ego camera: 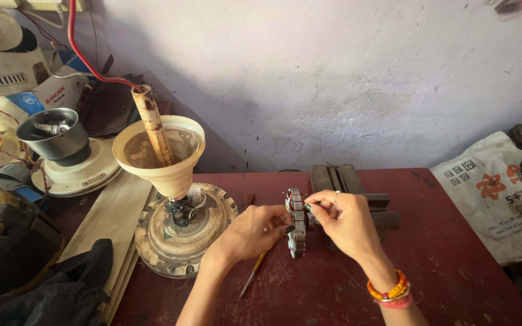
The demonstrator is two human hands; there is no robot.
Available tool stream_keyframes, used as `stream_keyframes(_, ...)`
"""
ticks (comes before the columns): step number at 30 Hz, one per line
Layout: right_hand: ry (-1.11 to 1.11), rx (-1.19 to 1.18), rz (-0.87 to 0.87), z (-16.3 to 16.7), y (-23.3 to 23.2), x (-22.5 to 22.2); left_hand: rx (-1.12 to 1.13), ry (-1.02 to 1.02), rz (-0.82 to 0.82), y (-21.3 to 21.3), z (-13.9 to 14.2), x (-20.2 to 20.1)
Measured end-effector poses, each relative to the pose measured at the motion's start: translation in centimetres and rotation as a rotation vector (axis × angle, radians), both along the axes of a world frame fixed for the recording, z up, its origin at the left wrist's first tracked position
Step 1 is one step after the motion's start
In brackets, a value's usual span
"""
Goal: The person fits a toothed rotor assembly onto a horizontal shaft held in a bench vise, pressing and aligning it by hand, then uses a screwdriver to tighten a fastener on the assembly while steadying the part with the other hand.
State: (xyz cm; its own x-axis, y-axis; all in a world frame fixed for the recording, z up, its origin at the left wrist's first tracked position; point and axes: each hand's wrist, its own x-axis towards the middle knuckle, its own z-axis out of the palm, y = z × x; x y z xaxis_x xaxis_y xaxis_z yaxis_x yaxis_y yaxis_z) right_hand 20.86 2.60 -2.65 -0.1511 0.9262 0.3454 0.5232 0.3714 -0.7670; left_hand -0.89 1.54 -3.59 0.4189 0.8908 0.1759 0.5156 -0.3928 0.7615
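Note:
A round metal motor stator (297,224) stands on edge on the dark red table (454,265). My left hand (252,232) grips its near-left side, fingers curled against the rim. My right hand (345,220) pinches the top of the stator from the right, with a ring on one finger and orange and red bangles on the wrist. A thin yellow-handled tool (252,274) lies on the table under my left forearm.
A dusty ceiling-fan body (182,232) with its cream canopy cup and rusty rod lies left of my hands. A dark wooden block (348,181) sits behind the stator. A printed white sack (496,196) lies at right. A mixer jar (55,136), wood planks and black cloth are at left.

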Motion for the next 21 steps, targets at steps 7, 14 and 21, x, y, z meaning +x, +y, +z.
stream_keyframes(7,-0.080,-0.016,-0.032,-0.9,0.2,-0.3,0.054,-0.006,0.145,0.5,-0.7,-0.1)
stream_keyframes(14,-0.203,-0.150,-0.059,-0.3,0.7,1.3,0.103,-0.013,0.178,0.3,-1.1,0.8)
stream_keyframes(21,-0.461,-0.205,0.032,1.5,0.0,2.1,0.080,-0.046,0.152,0.0,0.9,0.2)
